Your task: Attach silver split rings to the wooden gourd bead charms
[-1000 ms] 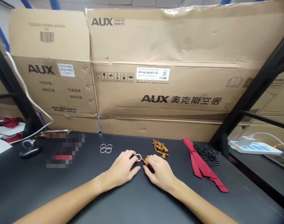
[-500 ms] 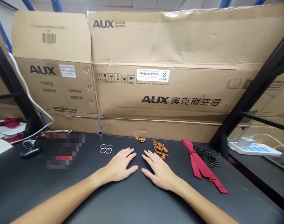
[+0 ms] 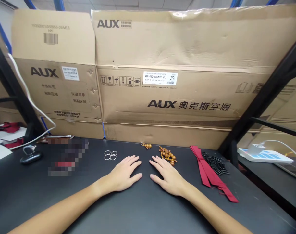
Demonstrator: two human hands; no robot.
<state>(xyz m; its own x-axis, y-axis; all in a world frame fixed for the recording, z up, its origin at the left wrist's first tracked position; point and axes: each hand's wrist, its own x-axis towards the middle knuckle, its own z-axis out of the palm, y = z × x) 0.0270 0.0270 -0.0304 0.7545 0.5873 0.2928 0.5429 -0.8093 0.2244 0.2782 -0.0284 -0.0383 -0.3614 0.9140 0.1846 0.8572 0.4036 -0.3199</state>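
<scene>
My left hand [image 3: 125, 174] lies palm down on the black table [image 3: 118, 211], fingers spread and holding nothing. Several silver key rings [image 3: 110, 155] sit just beyond it to the left. Opposite, my right hand [image 3: 168, 177] also rests flat and open, with its fingertips close to a pile of brown gourd-shaped pendants on yellow cords [image 3: 167, 154]. A gap separates the two thumbs. Farther back, near the cardboard, is a single gourd pendant with a ring [image 3: 146, 145]. Red fabric strips [image 3: 206, 169] lie to the right, beside a heap of black clips [image 3: 216, 163].
Large cardboard sheets [image 3: 187, 42] stand along the table's back edge. Black frame posts rise on both sides. At the left are a dark oval object [image 3: 31, 157], a white cable [image 3: 28, 94] and a pixelated patch. A white power strip [image 3: 265, 155] sits at the right.
My hands have drifted slightly apart, the left one to the left and the right one to the right. The things on the table stay where they were.
</scene>
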